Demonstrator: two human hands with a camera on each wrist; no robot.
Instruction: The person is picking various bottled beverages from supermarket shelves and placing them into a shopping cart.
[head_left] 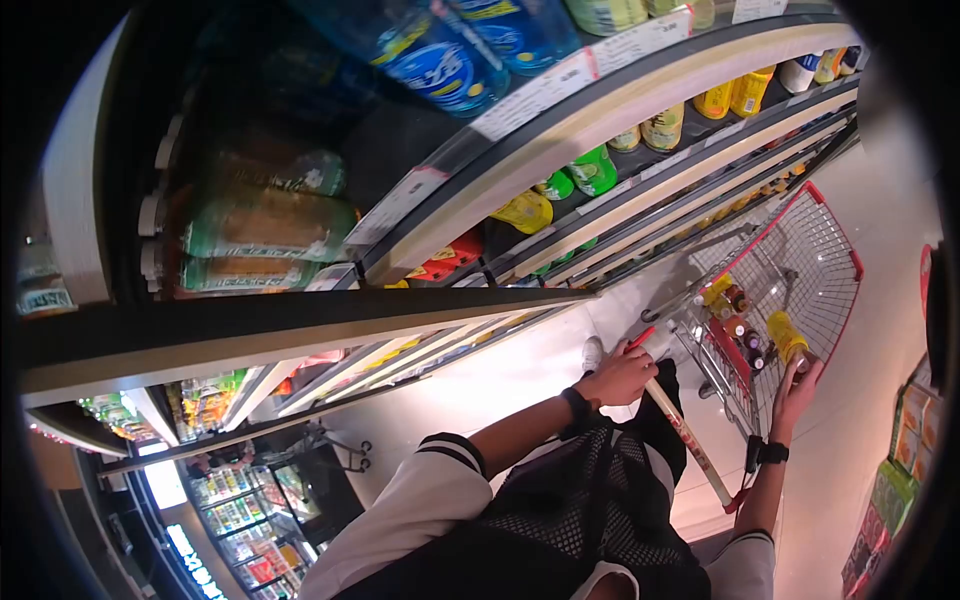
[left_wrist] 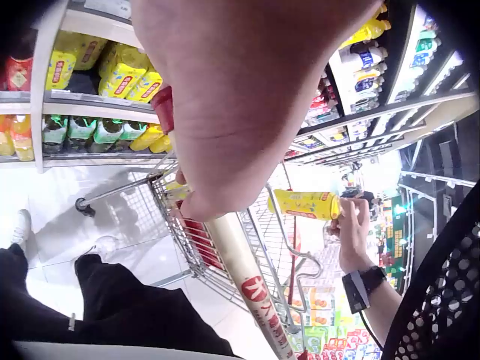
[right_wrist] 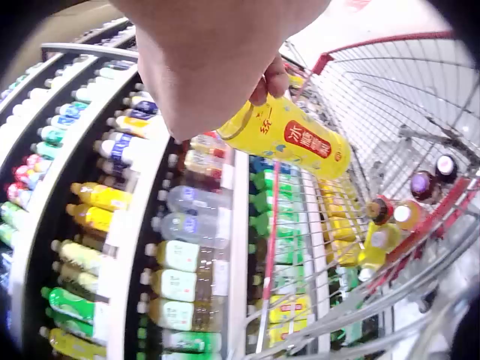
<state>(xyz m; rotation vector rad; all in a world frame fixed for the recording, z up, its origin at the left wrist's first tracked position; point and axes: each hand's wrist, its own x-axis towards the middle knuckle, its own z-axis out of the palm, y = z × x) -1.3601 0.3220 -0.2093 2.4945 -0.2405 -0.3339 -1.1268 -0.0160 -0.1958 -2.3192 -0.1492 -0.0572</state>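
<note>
My left hand [head_left: 620, 378] grips the shopping cart's pale handle [head_left: 684, 432] near its red end. In the left wrist view, that hand and wrist cover the upper part of the handle. My right hand [head_left: 797, 395] holds a yellow-labelled drink bottle [right_wrist: 292, 139] by its cap end, with the base pointing away from me. The bottle is over the wire basket of the shopping cart [head_left: 850, 310]. Several other bottles [right_wrist: 405, 214], with dark, orange and yellow among them, stand together at the handle end of the cart, beside a red panel [head_left: 730, 358].
Long drink shelves [head_left: 560, 110] run along the left of the cart, packed with bottles and price tags. Boxed and bagged goods [head_left: 890, 490] stand at the right edge. Behind on the left are lit display cabinets [head_left: 250, 520] and another cart [head_left: 345, 447]. The floor is pale tile.
</note>
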